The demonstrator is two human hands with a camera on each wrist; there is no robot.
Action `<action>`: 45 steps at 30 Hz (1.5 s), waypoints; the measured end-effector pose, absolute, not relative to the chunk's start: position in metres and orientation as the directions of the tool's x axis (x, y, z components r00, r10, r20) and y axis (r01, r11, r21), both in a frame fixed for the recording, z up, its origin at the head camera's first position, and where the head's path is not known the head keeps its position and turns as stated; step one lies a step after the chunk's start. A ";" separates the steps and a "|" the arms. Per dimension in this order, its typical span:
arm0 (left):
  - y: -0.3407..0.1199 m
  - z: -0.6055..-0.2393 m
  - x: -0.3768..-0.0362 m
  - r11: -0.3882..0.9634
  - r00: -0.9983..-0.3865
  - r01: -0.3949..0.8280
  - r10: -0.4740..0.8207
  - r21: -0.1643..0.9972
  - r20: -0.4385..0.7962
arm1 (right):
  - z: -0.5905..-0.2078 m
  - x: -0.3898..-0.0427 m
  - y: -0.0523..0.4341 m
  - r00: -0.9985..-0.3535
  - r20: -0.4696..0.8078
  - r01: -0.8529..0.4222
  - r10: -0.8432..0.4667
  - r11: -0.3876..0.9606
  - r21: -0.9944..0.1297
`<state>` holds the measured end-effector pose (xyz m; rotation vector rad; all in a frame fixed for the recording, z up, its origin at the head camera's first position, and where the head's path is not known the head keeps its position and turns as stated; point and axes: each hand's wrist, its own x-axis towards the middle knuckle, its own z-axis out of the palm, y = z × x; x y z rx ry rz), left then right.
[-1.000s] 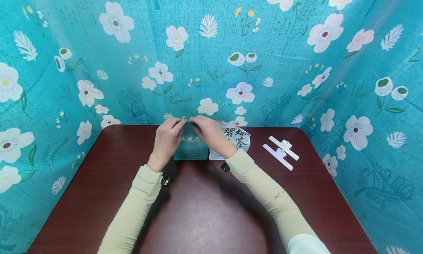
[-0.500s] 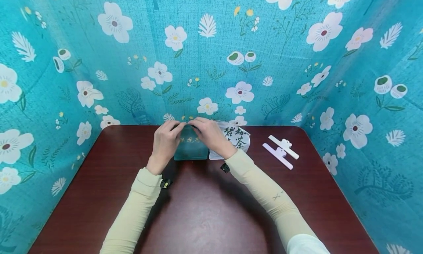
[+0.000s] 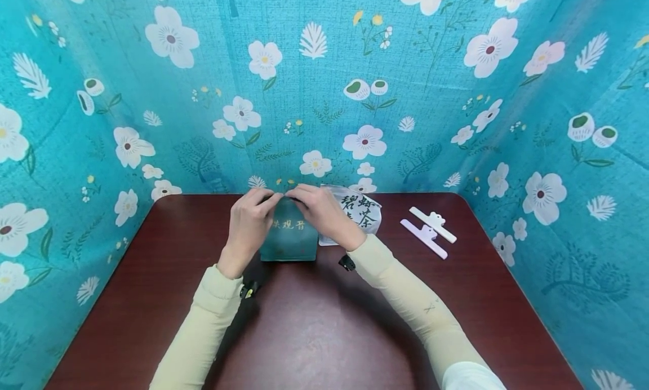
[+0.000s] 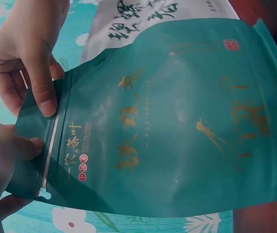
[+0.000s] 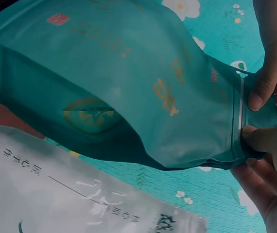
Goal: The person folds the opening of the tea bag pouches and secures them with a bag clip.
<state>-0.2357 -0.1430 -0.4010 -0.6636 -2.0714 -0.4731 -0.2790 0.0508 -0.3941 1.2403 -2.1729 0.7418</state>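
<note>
both grips pinched on the teal pouch's top edge: head view, our left hand [image 3: 248, 224] and right hand [image 3: 324, 212] hold the teal pouch [image 3: 289, 240] upright on the counter [image 3: 324, 322]. left wrist: thumb on zip strip [image 4: 51, 143]. right wrist: white pouch [image 5: 70, 194] just behind.

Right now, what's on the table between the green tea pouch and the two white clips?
In the head view, a white tea pouch sits between the green tea pouch and the white clips.

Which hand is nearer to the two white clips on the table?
Right. The right hand pinches the green bag, on the side toward the white clips; the left hand is farther away.
</note>
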 end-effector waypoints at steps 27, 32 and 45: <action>-0.126 -0.417 -0.197 0.765 -0.432 0.641 0.294 0.060 0.853 | -0.406 -0.239 0.074 -0.389 0.711 -0.900 -0.586 0.408 -0.156; -0.126 -0.419 -0.197 0.769 -0.448 0.634 0.275 0.085 0.851 | -0.409 -0.238 0.078 -0.399 0.710 -0.898 -0.580 0.404 -0.175; -0.126 -0.414 -0.200 0.764 -0.502 0.634 0.285 0.122 0.817 | -0.409 -0.244 0.093 -0.441 0.676 -0.895 -0.590 0.340 -0.288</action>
